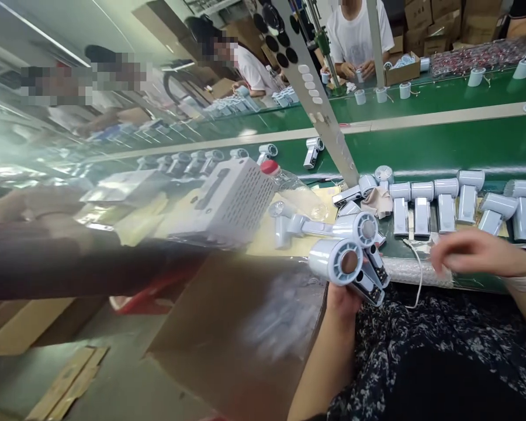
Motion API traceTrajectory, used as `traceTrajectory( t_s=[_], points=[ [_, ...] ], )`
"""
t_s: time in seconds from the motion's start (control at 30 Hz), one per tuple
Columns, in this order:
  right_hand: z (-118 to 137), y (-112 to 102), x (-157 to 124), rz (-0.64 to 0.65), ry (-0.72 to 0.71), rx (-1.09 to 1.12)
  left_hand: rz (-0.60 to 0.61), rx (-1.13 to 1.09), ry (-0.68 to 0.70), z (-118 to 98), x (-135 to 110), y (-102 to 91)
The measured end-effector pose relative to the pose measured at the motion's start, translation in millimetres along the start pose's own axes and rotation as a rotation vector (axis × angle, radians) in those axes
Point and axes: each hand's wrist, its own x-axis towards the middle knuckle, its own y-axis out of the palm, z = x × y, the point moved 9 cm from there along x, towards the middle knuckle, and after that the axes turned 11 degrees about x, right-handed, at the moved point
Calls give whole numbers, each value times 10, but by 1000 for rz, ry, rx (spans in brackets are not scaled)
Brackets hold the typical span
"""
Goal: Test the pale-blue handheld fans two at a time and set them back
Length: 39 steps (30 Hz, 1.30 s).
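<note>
In the head view, the left hand is grasping two pale blue fan bodies from below, its fingers partly hiding behind them, in front of the bench. The right hand is hovering near a white cable; its fingers are blurring, so I cannot tell whether they are gripping anything. Other fan bodies are lining the bench beyond.
</note>
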Motion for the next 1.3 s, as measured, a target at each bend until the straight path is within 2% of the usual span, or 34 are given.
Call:
traceTrajectory(
  t_s=[0.13, 0.2, 0.27, 0.3, 0.37, 0.43, 0.47, 0.57, 0.73, 0.77, 0.9, 0.93, 1.03, 1.2, 1.3],
  points=[
    [-318, 642, 9, 196, 434, -60, -60, 24, 54, -71, 26, -51],
    [-349, 832, -37, 304, 573, -41, -96, 6, 46, -51, 45, -24],
    [-274, 869, -63, 398, 584, 48, -121, -23, 32, -30, 76, 31],
    [-214, 852, -78, 436, 575, 172, -129, -39, 27, -27, 100, 69],
    [-74, 781, -120, 483, 584, 558, -139, -72, 25, -46, 162, 162],
    [70, 693, -147, 474, 604, 945, -139, -107, 20, -78, 236, 274],
    [129, 663, -156, 460, 611, 1068, -138, -121, 14, -92, 271, 332],
    [265, 641, -152, 375, 594, 1194, -146, -122, -7, -116, 336, 460],
    [317, 584, -112, 132, 575, 1191, -142, -93, -17, -84, 312, 507],
    [322, 575, -108, 133, 567, 1187, -145, -98, -12, -75, 300, 496],
    [429, 587, -83, 300, 465, 1175, -155, -135, -53, -20, 273, 460],
    [435, 592, -85, 309, 463, 1165, -149, -151, -59, -20, 273, 467],
    [417, 644, -131, 219, 542, 1207, -144, -204, -12, -88, 276, 491],
    [406, 825, -264, 81, 701, 1376, -244, -166, 78, -159, 269, 477],
    [375, 760, -210, 85, 622, 1261, -228, -165, 45, -103, 301, 514]
  ],
)
